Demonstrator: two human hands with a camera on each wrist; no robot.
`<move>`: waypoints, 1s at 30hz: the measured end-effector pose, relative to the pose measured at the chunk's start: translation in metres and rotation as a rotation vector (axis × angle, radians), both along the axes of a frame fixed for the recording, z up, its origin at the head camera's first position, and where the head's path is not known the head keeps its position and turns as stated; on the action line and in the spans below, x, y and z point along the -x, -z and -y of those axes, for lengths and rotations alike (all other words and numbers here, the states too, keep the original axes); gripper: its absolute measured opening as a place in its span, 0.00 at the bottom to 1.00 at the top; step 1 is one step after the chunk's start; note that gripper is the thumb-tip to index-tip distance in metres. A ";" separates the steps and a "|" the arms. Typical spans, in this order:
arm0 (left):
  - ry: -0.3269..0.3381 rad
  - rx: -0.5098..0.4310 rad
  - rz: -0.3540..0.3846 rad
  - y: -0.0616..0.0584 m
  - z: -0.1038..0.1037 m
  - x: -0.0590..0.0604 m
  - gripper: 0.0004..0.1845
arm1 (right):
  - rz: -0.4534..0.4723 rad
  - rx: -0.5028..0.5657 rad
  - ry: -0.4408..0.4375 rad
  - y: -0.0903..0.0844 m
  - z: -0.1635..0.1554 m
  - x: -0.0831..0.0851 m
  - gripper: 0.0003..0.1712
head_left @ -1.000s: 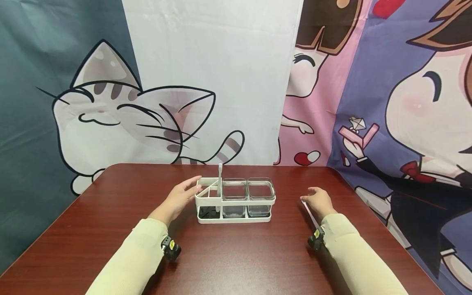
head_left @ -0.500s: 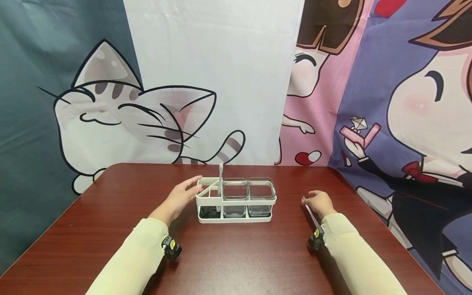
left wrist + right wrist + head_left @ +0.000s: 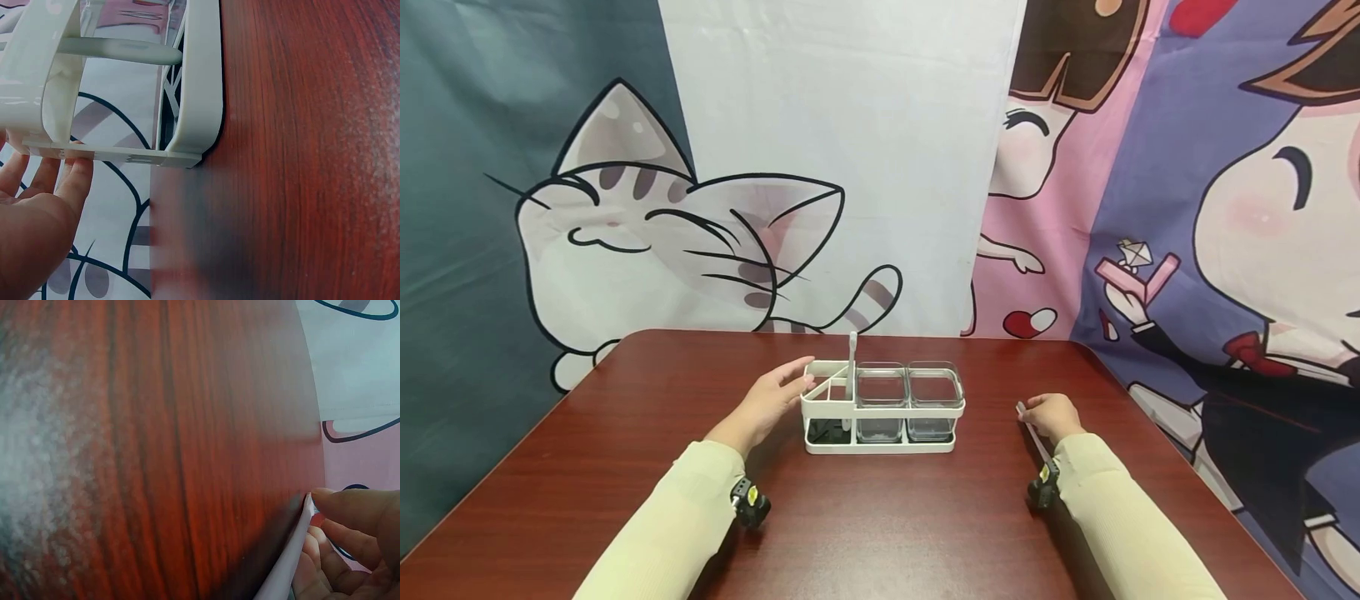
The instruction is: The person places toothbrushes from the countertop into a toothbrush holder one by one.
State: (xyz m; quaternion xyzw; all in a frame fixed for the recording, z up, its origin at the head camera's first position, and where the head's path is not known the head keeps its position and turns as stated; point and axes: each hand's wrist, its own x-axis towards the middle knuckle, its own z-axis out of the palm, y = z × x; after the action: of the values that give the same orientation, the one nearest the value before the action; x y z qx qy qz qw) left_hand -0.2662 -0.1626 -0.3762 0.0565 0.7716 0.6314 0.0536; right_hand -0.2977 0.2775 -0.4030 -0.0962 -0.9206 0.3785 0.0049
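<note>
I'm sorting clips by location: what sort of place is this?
Probably an indoor filming spot: a cartoon cloth hangs behind the table, where a rack stands, and a small camera is worn at each wrist.

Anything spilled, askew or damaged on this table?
Nothing stands out. The white plastic rack sits upright, its two clear square cups look whole, and a slim pale stick stands nearly upright in its left section. The left hand touches the rack; the right hand pinches a second slim pale stick.
</note>
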 end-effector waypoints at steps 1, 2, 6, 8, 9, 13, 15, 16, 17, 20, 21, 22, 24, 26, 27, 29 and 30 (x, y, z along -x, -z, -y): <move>0.002 -0.006 -0.001 0.000 0.000 0.000 0.28 | -0.001 -0.009 0.001 0.000 0.000 0.001 0.21; 0.004 -0.010 -0.001 0.000 0.000 0.000 0.28 | -0.001 -0.021 0.003 0.001 0.000 0.001 0.20; 0.003 -0.019 -0.002 -0.001 -0.001 0.001 0.28 | 0.012 -0.066 0.007 0.000 -0.001 0.004 0.15; -0.002 -0.018 0.004 -0.002 0.000 0.001 0.28 | 0.023 -0.107 0.003 -0.001 0.000 0.005 0.12; -0.006 -0.017 0.008 -0.002 0.000 0.001 0.28 | 0.029 -0.122 0.002 -0.002 0.000 0.005 0.11; -0.005 -0.008 0.009 -0.004 0.000 0.001 0.28 | 0.042 -0.164 -0.002 -0.005 0.002 0.006 0.07; -0.003 0.001 0.007 -0.003 0.000 0.000 0.28 | 0.050 -0.146 0.005 -0.006 0.003 0.006 0.07; 0.002 0.002 0.003 -0.003 0.000 0.000 0.28 | 0.051 -0.138 0.008 -0.006 0.003 0.005 0.07; -0.002 0.003 0.006 -0.003 0.001 0.000 0.28 | 0.053 -0.133 0.010 -0.006 0.003 0.005 0.07; 0.004 0.001 -0.001 -0.002 0.001 0.000 0.29 | 0.056 -0.127 0.013 -0.007 0.004 0.004 0.07; 0.003 -0.002 -0.002 -0.003 0.001 0.000 0.30 | 0.057 -0.127 0.014 -0.008 0.005 0.003 0.07; 0.007 -0.005 -0.006 -0.003 0.001 0.000 0.30 | 0.057 -0.129 0.014 -0.008 0.005 0.003 0.07; 0.009 -0.009 -0.006 -0.003 0.001 0.000 0.30 | 0.057 -0.140 0.012 -0.008 0.005 0.003 0.06; 0.010 -0.009 -0.006 -0.003 0.001 -0.001 0.29 | 0.062 -0.142 0.014 -0.008 0.005 0.003 0.06; 0.008 -0.007 -0.004 -0.003 0.001 -0.001 0.29 | 0.066 -0.139 0.016 -0.007 0.005 0.003 0.06; 0.008 -0.009 0.002 -0.002 0.000 -0.001 0.28 | 0.074 -0.145 0.019 -0.006 0.004 0.003 0.05; 0.008 -0.005 0.002 -0.002 0.000 -0.001 0.28 | 0.080 -0.142 0.023 -0.004 0.004 0.003 0.05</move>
State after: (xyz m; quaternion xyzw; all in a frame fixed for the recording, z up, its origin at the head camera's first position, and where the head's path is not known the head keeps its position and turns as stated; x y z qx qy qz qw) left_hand -0.2649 -0.1628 -0.3742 0.0591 0.7697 0.6331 0.0571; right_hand -0.3010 0.2740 -0.3985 -0.1211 -0.9434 0.3081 -0.0210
